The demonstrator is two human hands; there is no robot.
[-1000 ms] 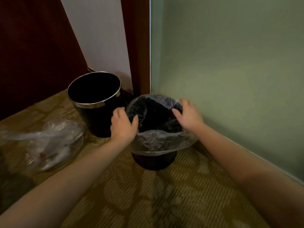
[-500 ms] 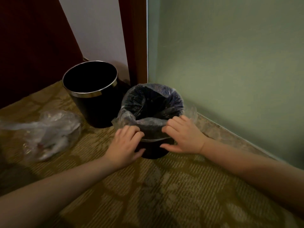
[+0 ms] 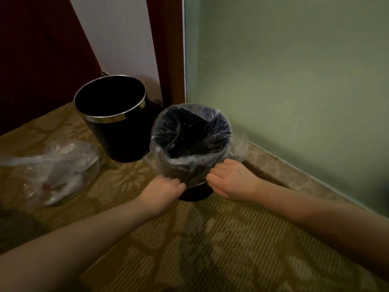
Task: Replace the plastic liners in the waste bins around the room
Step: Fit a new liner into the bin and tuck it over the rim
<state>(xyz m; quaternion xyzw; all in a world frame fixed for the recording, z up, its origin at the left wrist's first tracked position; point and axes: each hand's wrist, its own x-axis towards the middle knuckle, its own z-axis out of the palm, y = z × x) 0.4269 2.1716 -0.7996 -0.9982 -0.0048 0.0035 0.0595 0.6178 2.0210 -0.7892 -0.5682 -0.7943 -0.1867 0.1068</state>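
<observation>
Head view shows us crouched at 2 bins on patterned carpet (image 3: 210,249) in a corner of the green wall (image 3: 294,81). Farther left stands the unlined bin (image 3: 117,131), steel-rimmed and bare inside; the used bag (image 3: 56,167) lies on the floor well left of it. Nearer us, the lined bin (image 3: 193,192) wears its clear liner (image 3: 189,165), folded over the rim. Our left hand (image 3: 162,192) and right hand (image 3: 233,182) flank the near skirt, fingers curled shut and pinching plastic. The slack hangs between them, so we judge the next pull goes downward, both hands equally near.
</observation>
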